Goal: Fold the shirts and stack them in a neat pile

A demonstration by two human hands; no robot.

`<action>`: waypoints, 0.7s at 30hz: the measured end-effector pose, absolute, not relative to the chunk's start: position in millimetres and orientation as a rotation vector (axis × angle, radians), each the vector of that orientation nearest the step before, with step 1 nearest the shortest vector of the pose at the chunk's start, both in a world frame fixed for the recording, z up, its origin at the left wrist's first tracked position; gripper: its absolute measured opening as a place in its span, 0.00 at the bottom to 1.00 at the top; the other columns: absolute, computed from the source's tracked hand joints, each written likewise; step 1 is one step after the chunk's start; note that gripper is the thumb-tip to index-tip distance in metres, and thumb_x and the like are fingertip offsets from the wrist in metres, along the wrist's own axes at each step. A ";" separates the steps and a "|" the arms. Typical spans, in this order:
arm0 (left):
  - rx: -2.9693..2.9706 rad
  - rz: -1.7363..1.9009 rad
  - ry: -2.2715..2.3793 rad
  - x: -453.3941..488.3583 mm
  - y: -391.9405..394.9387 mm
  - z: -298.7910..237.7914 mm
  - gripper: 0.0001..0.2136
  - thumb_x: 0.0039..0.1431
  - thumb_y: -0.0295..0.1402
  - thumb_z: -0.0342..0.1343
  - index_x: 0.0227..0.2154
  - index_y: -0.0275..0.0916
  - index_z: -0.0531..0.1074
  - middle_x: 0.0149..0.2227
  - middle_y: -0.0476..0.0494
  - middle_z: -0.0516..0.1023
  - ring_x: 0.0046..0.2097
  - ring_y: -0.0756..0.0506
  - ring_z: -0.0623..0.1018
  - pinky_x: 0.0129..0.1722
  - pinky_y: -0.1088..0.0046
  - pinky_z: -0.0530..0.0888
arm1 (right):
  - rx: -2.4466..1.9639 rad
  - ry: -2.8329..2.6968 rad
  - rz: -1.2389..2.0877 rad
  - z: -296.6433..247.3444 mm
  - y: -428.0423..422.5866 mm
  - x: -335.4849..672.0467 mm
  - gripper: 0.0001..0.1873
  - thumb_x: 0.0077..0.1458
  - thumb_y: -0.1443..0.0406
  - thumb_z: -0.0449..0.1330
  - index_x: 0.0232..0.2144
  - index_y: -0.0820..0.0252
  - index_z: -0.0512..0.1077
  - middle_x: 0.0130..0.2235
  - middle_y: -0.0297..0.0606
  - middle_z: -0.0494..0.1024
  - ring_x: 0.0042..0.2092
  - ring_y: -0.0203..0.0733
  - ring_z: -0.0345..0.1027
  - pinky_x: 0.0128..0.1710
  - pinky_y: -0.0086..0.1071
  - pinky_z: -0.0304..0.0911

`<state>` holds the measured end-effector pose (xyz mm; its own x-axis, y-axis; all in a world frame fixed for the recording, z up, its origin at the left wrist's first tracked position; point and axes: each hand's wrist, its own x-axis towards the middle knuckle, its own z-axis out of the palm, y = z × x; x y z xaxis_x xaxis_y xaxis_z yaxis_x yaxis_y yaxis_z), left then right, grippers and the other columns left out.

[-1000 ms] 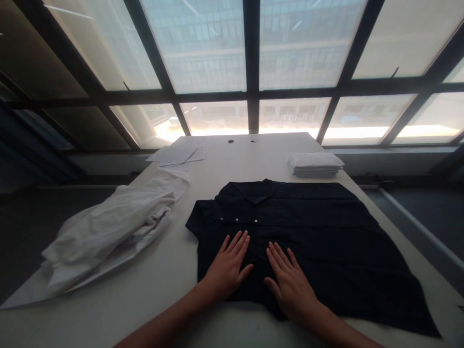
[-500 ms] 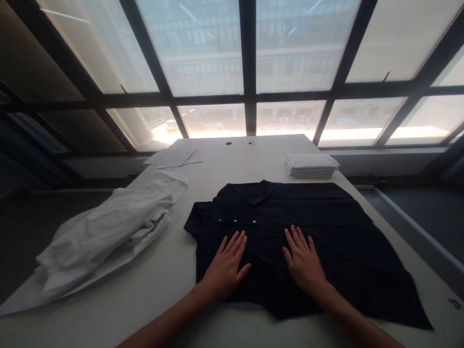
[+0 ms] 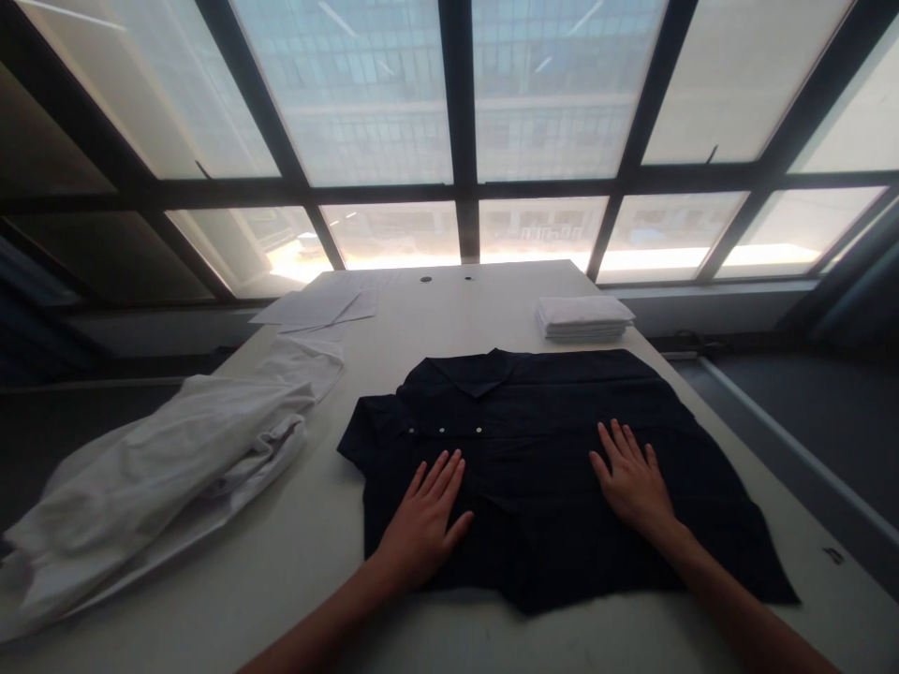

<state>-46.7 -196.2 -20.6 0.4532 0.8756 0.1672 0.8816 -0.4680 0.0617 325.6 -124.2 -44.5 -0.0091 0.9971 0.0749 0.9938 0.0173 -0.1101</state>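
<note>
A dark navy short-sleeved shirt (image 3: 554,421) lies spread flat on the white table (image 3: 449,318), collar towards the window, with small white buttons in a row near its left side. My left hand (image 3: 423,522) lies flat on the shirt's near left part, fingers stretched out. My right hand (image 3: 634,482) rests flat on the shirt further right, fingers spread. Neither hand holds anything.
A heap of crumpled white garments (image 3: 161,468) covers the table's left side. A stack of folded white cloth (image 3: 584,317) sits at the far right. Loose sheets of paper (image 3: 316,306) lie at the far left. Large windows rise behind the table.
My right hand has slid to the right across the shirt, away from my left hand, which has stayed in place. The view has turned slightly to the right.
</note>
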 end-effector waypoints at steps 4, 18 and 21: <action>-2.651 -0.269 -1.601 -47.4 -195.4 -22.7 0.35 0.72 0.49 0.42 0.73 0.43 0.35 0.72 0.42 0.50 0.71 0.38 0.54 0.68 0.53 0.54 | -2.245 -2.031 0.008 -49.5 -115.0 370.7 0.35 0.68 0.51 0.37 0.71 0.58 0.51 0.73 0.44 0.47 0.73 0.50 0.36 0.68 0.56 0.39; -2.658 -0.258 -1.607 -48.6 -195.1 -23.8 0.34 0.72 0.49 0.42 0.73 0.43 0.37 0.73 0.42 0.49 0.72 0.38 0.53 0.69 0.53 0.53 | -2.345 -1.729 -0.021 -55.0 -103.0 416.2 0.40 0.66 0.48 0.34 0.69 0.68 0.56 0.71 0.55 0.52 0.72 0.57 0.41 0.66 0.58 0.42; -2.654 -0.259 -1.611 -48.3 -195.0 -24.2 0.34 0.72 0.49 0.42 0.73 0.43 0.36 0.73 0.42 0.49 0.72 0.38 0.53 0.69 0.53 0.53 | -2.197 -1.756 -0.028 -48.4 -106.1 404.1 0.40 0.67 0.48 0.34 0.69 0.67 0.56 0.71 0.54 0.52 0.72 0.55 0.39 0.67 0.59 0.40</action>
